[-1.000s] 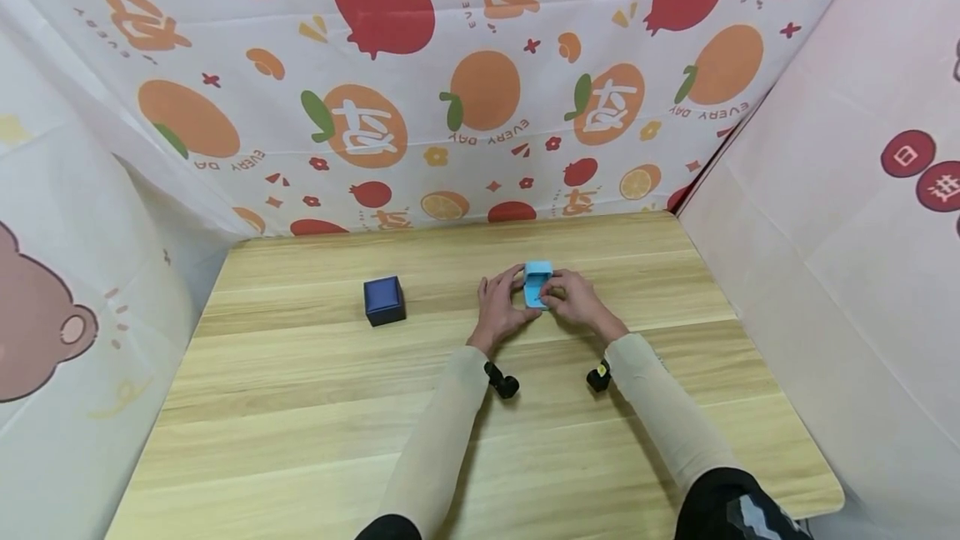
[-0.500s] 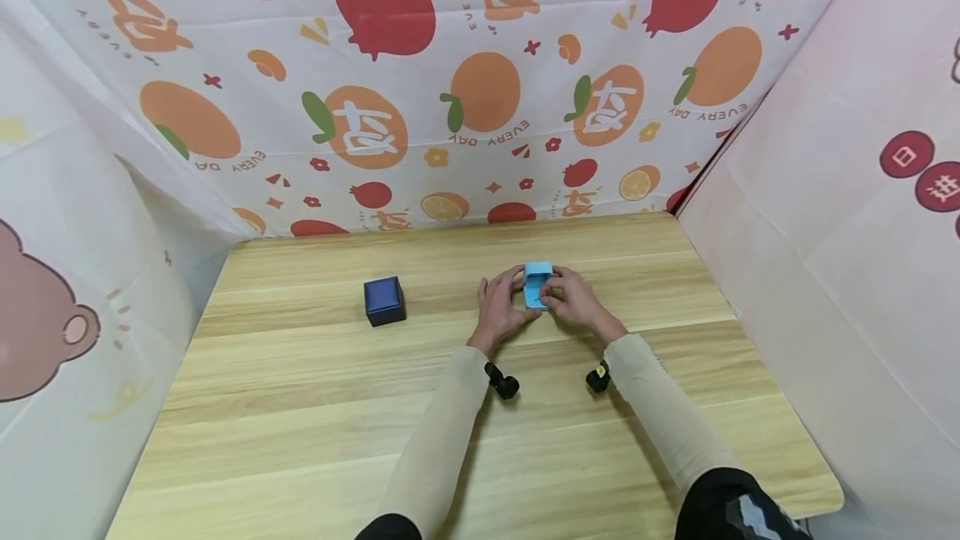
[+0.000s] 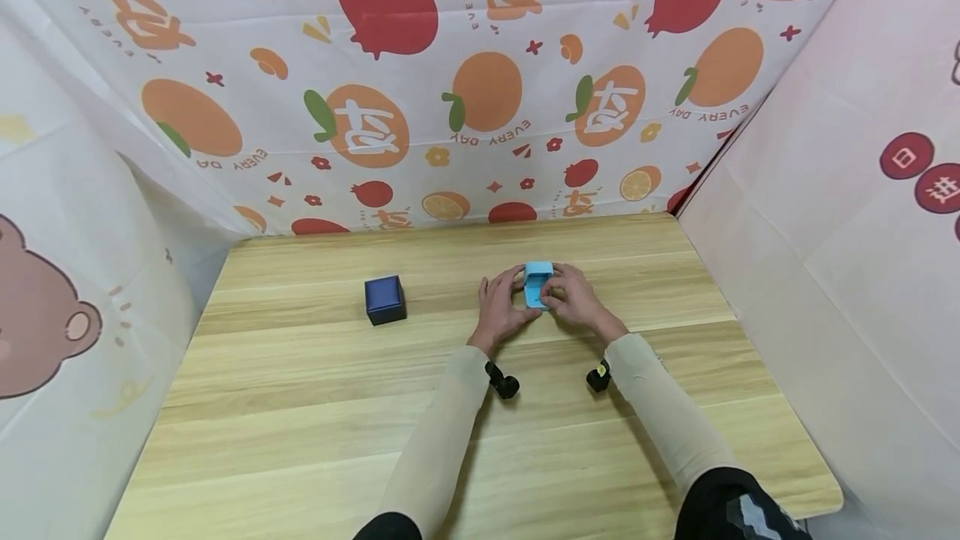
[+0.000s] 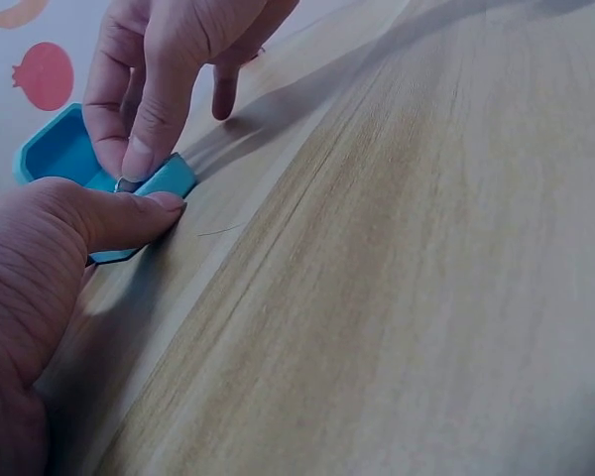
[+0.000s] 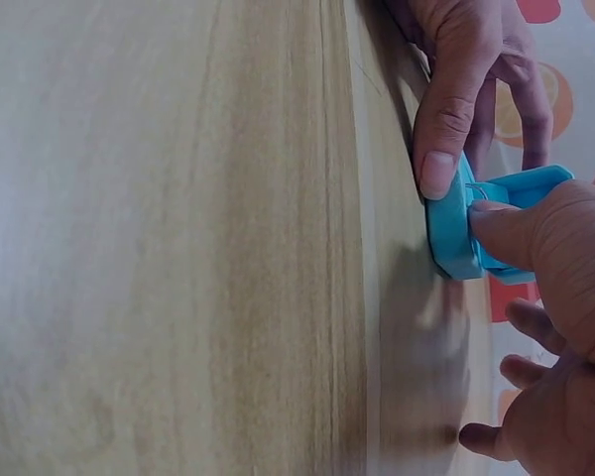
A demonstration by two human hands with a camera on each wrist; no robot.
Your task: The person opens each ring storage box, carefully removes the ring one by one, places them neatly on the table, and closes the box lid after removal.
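our right hand [image 3: 576,300] pinches a small silvery metal ring-like piece [image 4: 123,185] between thumb and finger, at the base of the small light-blue box [image 3: 536,280], below its raised lid. our left hand [image 3: 501,311] grips this box from the left, its thumb lying along the near edge, just beside the pinched piece.

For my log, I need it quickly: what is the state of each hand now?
Left hand: closed, holding the open light blue box.
Right hand: closed, pinching a small silvery ring.
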